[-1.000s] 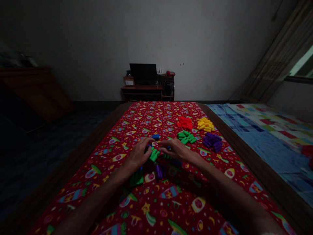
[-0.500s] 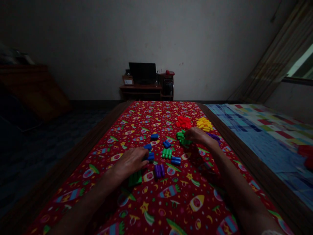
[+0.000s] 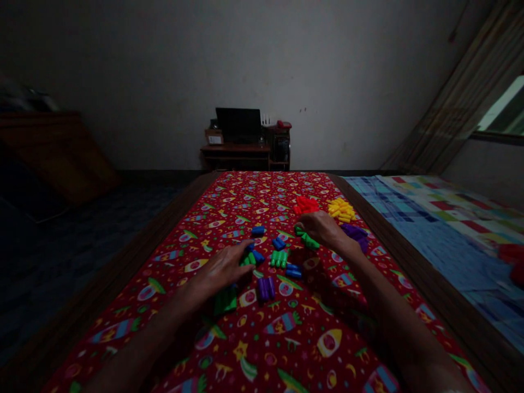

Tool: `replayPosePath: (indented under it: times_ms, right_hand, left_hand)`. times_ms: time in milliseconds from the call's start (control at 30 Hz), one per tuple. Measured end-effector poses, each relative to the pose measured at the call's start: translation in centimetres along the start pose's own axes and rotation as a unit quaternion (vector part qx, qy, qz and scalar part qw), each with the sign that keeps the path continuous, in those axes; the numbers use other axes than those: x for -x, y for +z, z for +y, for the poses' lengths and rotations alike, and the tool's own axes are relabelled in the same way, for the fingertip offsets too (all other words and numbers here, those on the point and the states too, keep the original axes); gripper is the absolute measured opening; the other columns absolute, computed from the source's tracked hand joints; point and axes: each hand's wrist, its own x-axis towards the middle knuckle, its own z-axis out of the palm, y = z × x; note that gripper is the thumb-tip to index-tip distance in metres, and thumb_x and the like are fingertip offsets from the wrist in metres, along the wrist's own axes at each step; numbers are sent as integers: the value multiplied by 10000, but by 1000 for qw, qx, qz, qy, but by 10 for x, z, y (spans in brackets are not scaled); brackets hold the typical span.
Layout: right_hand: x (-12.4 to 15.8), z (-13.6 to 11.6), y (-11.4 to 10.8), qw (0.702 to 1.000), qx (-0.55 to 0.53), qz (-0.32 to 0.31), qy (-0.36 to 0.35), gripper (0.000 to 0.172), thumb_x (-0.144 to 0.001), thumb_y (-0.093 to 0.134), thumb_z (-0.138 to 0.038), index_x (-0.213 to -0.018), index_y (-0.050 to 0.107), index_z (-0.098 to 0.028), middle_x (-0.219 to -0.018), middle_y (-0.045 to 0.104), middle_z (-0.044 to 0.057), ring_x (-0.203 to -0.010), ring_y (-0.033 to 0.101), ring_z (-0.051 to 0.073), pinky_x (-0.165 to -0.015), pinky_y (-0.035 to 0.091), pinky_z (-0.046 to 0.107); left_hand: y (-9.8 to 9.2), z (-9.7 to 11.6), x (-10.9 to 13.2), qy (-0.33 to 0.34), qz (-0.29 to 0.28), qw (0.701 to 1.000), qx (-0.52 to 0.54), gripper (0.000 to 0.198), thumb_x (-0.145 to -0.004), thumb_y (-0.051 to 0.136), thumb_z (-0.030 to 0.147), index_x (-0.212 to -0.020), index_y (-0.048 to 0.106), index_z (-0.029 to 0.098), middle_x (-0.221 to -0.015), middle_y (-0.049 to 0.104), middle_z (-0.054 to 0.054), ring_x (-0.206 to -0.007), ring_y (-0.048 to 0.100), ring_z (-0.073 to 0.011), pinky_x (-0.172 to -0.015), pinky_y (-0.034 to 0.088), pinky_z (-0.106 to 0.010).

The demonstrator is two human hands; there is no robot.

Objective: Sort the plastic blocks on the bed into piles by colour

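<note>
My left hand is over the left part of the cloth, thumb and fingertips apart. Green tube-like plastic pieces show between them, beside a blue piece; they seem to lie on the cloth. Below that hand is a green block of joined tubes, partly covered. My right hand reaches down to the green pile, fingers curled together on a green piece that they partly hide. Between the hands lie a green block, blue blocks and a purple block.
Behind and beside my right hand are a red pile, a yellow pile and a purple pile. A red patterned cloth covers the table. A bed stands right; a desk with a monitor stands against the wall.
The left thumb and fingers have spread, and green pieces now show between them where blue was. My right hand has shifted slightly left over the green pile, uncovering more of the purple pile.
</note>
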Motion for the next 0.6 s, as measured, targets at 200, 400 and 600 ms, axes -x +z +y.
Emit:
replayPosePath:
  times_ms: [200, 400, 600]
  right_hand:
    - [5, -60, 39, 944, -186, 2, -271, 345, -900, 556, -234, -1240, 604, -196, -1094, 681, 100, -878, 616, 158, -715, 415, 226]
    - [-3, -23, 25, 981, -163, 28, -101, 203, -886, 560, -258, -925, 715, -133, -717, 662, 30, -628, 554, 112, -601, 352, 198]
    - [-11, 44, 25, 990, -113, 13, 78, 303, -871, 529, -316, -825, 742, -104, -654, 634, 21, -607, 564, 144, -568, 354, 228]
  left_hand:
    - [-6, 29, -8, -55, 3, 950, 308, 707, -708, 641, 581, -1262, 487, 172, -866, 733, -52, -823, 698, -256, -705, 548, -358]
    - [-14, 19, -5, -16, -12, 966, 256, 526, -762, 591, 582, -1119, 608, 195, -969, 716, -68, -862, 682, -239, -732, 548, -342]
    - [-24, -21, 47, 51, -21, 998, -25, 333, -819, 591, 477, -1058, 675, 260, -1086, 695, -50, -1005, 653, -240, -896, 513, -343]
